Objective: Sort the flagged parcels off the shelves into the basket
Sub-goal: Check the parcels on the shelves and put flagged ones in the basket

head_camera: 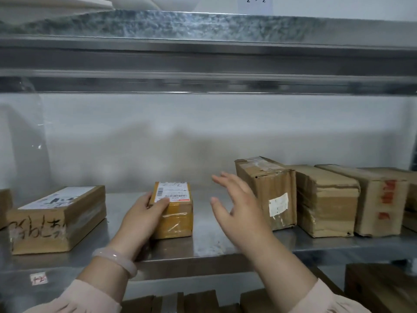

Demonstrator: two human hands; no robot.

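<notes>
The small parcel (174, 213), wrapped in yellowish tape with a white barcode label (173, 192) on top, sits flat on the metal shelf (203, 247), a little left of the middle of the view. The left hand (144, 214) grips it from its nine o'clock side: the thumb lies over the near left corner of the top, touching the edge of the label, and the fingers lie along the left face. A pale bracelet (115, 259) rings that wrist above a pink sleeve (85, 299). At three o'clock from the parcel, the right hand (237, 206) hangs in the air with its fingers spread and straight. It holds nothing and is apart from the parcel. It overlaps a tall brown box (273, 195) in the view, and I cannot tell whether they touch. That box bears a torn white sticker on its near face and starts a row running on toward three o'clock: a crumpled box (327, 202) just beside it, then a box with red marks (381, 202). At nine o'clock from the small parcel, well apart, lies a flat box (58, 220) with dark handwriting on its front. A small tag (38, 279) sticks to the shelf's front edge at seven o'clock. At twelve o'clock the upper shelf (203, 55) spans the view, with a paper reading "2 - 2" (256, 0) above it. At six o'clock, under the shelf, the blurred tops of more brown boxes (203, 301) show.
</notes>
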